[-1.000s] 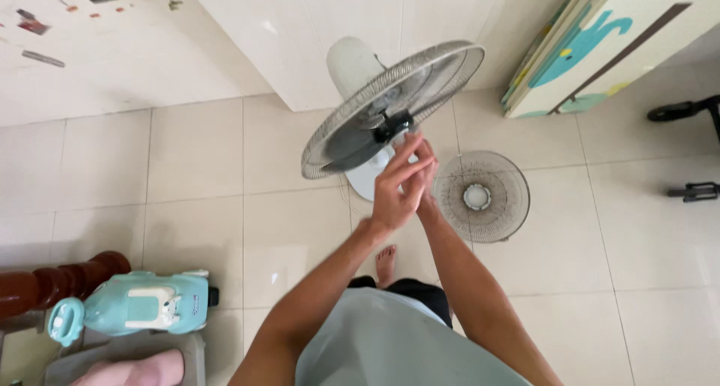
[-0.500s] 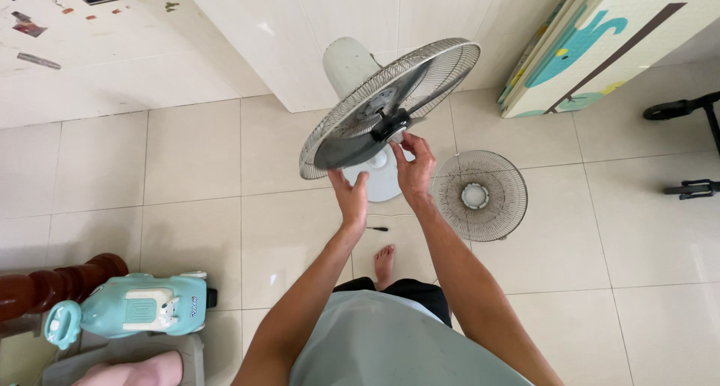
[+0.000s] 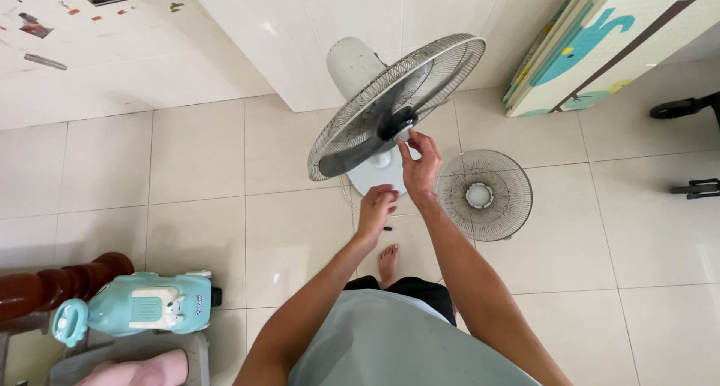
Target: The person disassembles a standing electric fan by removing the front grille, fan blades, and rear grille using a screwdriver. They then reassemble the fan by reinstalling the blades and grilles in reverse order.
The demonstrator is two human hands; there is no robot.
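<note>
Our right hand (image 3: 420,169) pinches at the fan (image 3: 394,105) hub; our left hand (image 3: 375,210), loosely curled and empty, waits just below.

The person wears a pale grey-green top (image 3: 397,341) with no sleeves showing, and dark shorts (image 3: 409,287) at twelve o'clock above it. Both arms are bare. The left hand (image 3: 375,210) and right hand (image 3: 420,165) wear no gloves. One foot (image 3: 388,262) is bare.
</note>
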